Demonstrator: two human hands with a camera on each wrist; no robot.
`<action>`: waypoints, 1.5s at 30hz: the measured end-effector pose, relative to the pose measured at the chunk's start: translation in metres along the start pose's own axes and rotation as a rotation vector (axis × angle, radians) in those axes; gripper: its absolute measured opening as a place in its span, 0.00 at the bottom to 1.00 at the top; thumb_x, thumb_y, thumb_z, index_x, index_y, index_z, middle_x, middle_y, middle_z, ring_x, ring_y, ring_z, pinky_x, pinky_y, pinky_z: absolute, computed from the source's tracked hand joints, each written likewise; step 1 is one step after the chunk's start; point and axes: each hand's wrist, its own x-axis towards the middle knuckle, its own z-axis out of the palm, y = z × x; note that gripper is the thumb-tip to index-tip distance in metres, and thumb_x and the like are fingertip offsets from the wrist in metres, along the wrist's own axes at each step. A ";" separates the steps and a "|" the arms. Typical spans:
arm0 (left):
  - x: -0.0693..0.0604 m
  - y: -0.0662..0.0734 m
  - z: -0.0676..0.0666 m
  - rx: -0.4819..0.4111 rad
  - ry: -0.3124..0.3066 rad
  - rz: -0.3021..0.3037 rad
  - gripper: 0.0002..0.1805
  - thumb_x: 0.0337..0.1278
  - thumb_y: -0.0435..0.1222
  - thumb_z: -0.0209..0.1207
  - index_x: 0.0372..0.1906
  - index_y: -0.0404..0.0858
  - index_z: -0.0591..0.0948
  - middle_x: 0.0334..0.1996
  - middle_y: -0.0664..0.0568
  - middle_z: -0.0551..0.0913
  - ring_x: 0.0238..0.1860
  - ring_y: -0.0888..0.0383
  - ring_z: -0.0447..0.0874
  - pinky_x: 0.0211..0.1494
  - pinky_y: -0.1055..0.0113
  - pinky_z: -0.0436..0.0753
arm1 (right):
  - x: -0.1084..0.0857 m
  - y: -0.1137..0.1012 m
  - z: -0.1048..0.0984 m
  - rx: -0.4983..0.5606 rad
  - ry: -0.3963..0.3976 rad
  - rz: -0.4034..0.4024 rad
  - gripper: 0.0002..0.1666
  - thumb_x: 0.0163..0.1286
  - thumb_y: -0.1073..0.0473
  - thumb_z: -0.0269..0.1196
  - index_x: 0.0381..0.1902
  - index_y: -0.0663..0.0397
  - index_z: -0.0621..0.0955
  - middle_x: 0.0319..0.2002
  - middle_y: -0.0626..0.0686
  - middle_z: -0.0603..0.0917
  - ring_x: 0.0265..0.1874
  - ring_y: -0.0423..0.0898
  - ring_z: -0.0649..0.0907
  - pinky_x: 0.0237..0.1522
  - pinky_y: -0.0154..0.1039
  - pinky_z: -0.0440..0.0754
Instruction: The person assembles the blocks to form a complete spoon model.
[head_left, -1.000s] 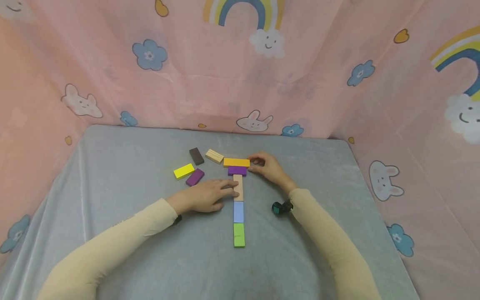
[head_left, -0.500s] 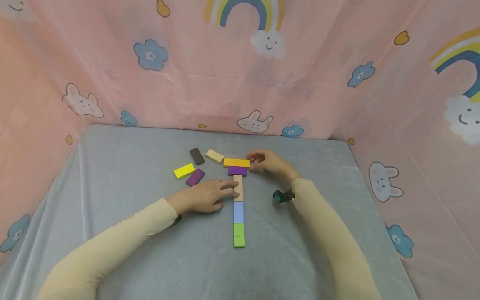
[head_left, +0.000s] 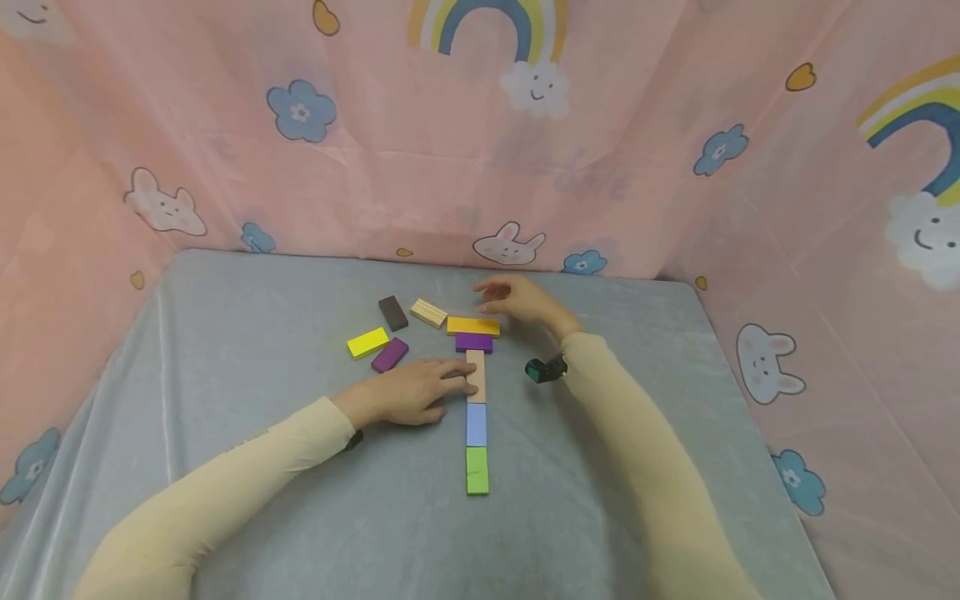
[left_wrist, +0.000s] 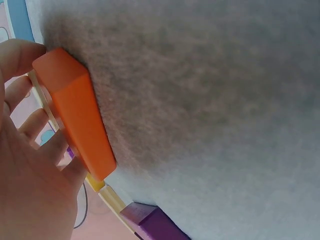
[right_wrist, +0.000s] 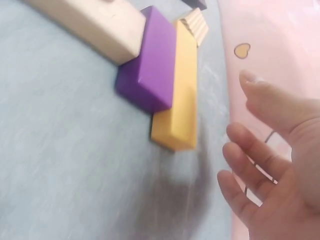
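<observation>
My left hand [head_left: 408, 392] reaches over a row of blocks, its fingertips resting on the beige block [head_left: 476, 377]. An orange block [left_wrist: 80, 110] shows beneath it in the left wrist view, beside the thumb and fingers; in the head view the hand hides it. Whether it is gripped is unclear. My right hand [head_left: 522, 301] hovers behind the yellow-orange block [head_left: 472, 326], fingers loosely bent, holding nothing. That block lies crosswise against a purple block [head_left: 474, 342], forming the row's far end. A blue block [head_left: 477, 425] and a green block [head_left: 477, 471] continue the line nearer me.
Left of the row lie a dark brown block [head_left: 393, 313], a striped wooden block [head_left: 428, 312], a bright yellow block [head_left: 367, 342] and a second purple block [head_left: 390, 355]. A grey cloth [head_left: 300, 517] covers the table; a pink printed curtain [head_left: 420, 175] hangs around it.
My right hand has come away from the right end of the yellow-orange block and moved back and left, behind it. The left hand and the blocks look unmoved.
</observation>
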 end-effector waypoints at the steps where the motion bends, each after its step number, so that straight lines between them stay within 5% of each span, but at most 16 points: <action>1: 0.000 0.000 0.000 -0.003 0.004 0.004 0.27 0.66 0.39 0.57 0.69 0.51 0.70 0.77 0.50 0.61 0.75 0.49 0.64 0.77 0.50 0.66 | 0.003 -0.002 0.001 0.003 -0.001 -0.014 0.27 0.67 0.50 0.67 0.62 0.46 0.79 0.56 0.54 0.82 0.57 0.51 0.79 0.66 0.53 0.74; 13: -0.001 -0.002 0.001 -0.003 0.006 0.005 0.28 0.66 0.39 0.56 0.70 0.51 0.69 0.77 0.51 0.60 0.76 0.49 0.63 0.77 0.50 0.65 | 0.026 -0.015 0.016 0.031 -0.054 -0.137 0.24 0.70 0.54 0.64 0.63 0.45 0.79 0.59 0.54 0.82 0.60 0.51 0.79 0.66 0.51 0.76; 29: -0.001 -0.004 0.000 -0.048 0.013 -0.002 0.28 0.65 0.40 0.58 0.70 0.53 0.70 0.77 0.52 0.59 0.76 0.50 0.63 0.77 0.51 0.66 | 0.038 -0.006 0.028 0.046 -0.108 -0.086 0.25 0.69 0.50 0.65 0.64 0.38 0.78 0.63 0.53 0.79 0.63 0.52 0.77 0.69 0.52 0.73; 36: -0.017 0.013 0.003 0.069 0.058 0.072 0.32 0.65 0.45 0.58 0.73 0.52 0.65 0.77 0.51 0.60 0.75 0.51 0.64 0.74 0.51 0.70 | 0.036 -0.008 0.031 0.063 -0.089 -0.066 0.25 0.70 0.50 0.64 0.64 0.36 0.78 0.62 0.52 0.79 0.62 0.52 0.76 0.66 0.53 0.75; 45: -0.036 0.035 0.020 0.222 0.015 0.158 0.38 0.67 0.58 0.53 0.77 0.54 0.58 0.80 0.48 0.53 0.79 0.50 0.54 0.76 0.50 0.67 | 0.038 -0.011 0.035 0.073 -0.057 -0.111 0.23 0.69 0.53 0.64 0.62 0.39 0.80 0.57 0.51 0.82 0.56 0.50 0.79 0.66 0.49 0.75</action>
